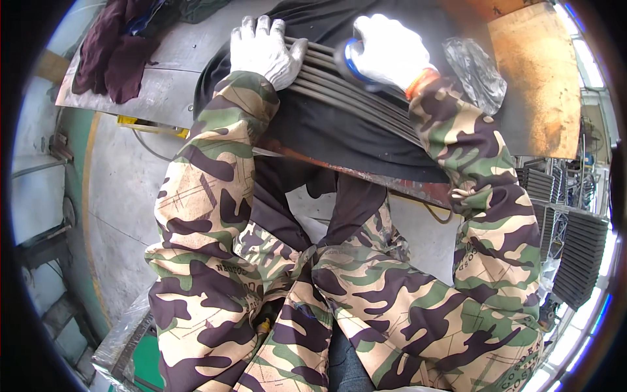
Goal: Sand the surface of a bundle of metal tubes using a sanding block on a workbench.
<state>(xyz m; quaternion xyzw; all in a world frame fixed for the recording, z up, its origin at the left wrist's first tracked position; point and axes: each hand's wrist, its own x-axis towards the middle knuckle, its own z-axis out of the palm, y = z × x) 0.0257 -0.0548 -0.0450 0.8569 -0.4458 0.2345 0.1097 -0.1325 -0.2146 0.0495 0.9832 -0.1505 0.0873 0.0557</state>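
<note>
My left hand [264, 55], in a white glove, lies flat with its fingers apart at the left end of a bundle of long grey metal rods [356, 104]. The rods rest side by side on a black cloth [333, 144] spread over the table. My right hand [395, 55], also gloved in white with an orange cuff, is curled round a round tool with a blue rim [353, 62]. Motion blurs that tool's dark edge, so its exact kind cannot be made out. It is over the rods, and my right forearm covers part of their right end.
A crumpled clear plastic bag [477, 75] lies right of my right hand, beside a brown stained sheet [535, 72]. Dark maroon cloth [117, 68] sits on the table's left part. Racks with stacked dark parts [578, 255] stand at the right.
</note>
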